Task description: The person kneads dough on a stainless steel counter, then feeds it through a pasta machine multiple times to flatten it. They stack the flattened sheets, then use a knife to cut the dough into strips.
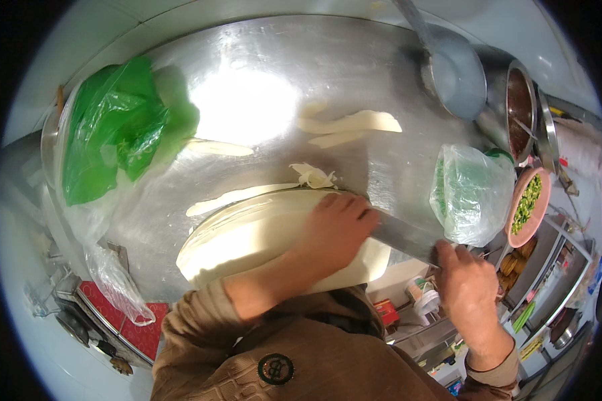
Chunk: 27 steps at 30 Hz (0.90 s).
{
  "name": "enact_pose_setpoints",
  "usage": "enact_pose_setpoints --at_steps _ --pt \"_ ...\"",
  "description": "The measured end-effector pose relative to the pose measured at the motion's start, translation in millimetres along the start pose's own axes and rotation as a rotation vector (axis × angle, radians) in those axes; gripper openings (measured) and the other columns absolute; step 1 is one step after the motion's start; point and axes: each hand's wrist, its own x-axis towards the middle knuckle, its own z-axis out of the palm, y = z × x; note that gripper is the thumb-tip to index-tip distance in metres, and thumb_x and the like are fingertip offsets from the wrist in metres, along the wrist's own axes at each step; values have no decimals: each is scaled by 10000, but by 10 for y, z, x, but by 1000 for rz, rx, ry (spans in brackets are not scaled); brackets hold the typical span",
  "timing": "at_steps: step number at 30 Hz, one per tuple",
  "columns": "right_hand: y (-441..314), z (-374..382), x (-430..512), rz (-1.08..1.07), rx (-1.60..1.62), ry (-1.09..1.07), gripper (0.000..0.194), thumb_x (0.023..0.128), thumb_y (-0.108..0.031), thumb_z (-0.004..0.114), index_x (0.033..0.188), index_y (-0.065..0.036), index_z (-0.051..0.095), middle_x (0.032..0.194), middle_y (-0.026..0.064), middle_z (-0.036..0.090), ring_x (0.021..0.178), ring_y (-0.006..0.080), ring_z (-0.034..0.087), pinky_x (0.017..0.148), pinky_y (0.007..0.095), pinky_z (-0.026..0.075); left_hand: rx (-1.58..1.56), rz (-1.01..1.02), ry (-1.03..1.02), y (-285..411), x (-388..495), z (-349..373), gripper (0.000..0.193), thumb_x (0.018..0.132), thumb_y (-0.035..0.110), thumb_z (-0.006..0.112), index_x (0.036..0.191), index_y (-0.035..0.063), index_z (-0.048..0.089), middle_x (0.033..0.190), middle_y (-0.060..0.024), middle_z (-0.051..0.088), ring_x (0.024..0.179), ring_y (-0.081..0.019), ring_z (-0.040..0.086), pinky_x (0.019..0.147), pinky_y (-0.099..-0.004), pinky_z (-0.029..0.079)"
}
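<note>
A large pale block of what looks like dough (pixel 231 250) lies at the front edge of the steel worktop, its upper surface smooth. My right hand (pixel 464 285) is closed around the near end of a wide metal blade (pixel 406 236), likely a knife. The blade slants across the block's right side. My left hand (pixel 338 228) lies over the block, fingers curled at the blade's other end; blur hides whether they grip it. Just beyond the block is a crumpled pale scrap (pixel 312 176). A long thin strip (pixel 241 197) lies along its far edge.
More pale strips (pixel 351 123) lie farther back on the steel worktop (pixel 331 60). Green plastic bags (pixel 115 130) occupy the left. On the right are a clear bag (pixel 474 195), metal pots (pixel 456 77) and a pink bowl of chopped greens (pixel 529 208).
</note>
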Motion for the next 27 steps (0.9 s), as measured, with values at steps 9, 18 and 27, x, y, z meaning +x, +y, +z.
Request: enact_pose_setpoints --at_steps 9,18,27 --pt "-455 -20 234 -391 207 48 285 826 -127 599 1095 -37 565 768 71 588 554 214 625 464 341 497 190 -15 115 -386 -483 -823 200 688 19 723 879 35 663 926 -82 678 853 -279 646 741 -383 511" --pt "-221 23 153 -287 195 -79 337 830 -130 602 1141 -8 558 776 91 596 557 242 640 467 360 506 51 81 98 -343 -144 -520 216 669 3 717 881 10 674 932 -98 675 847 -282 640 722 -384 501" --pt "113 -7 -133 -185 225 -266 344 836 -101 578 1149 41 548 819 151 645 619 282 688 477 375 532 -37 119 -9 -30 149 -235 244 689 40 740 920 83 674 1213 -97 640 969 -291 653 815 -408 543"
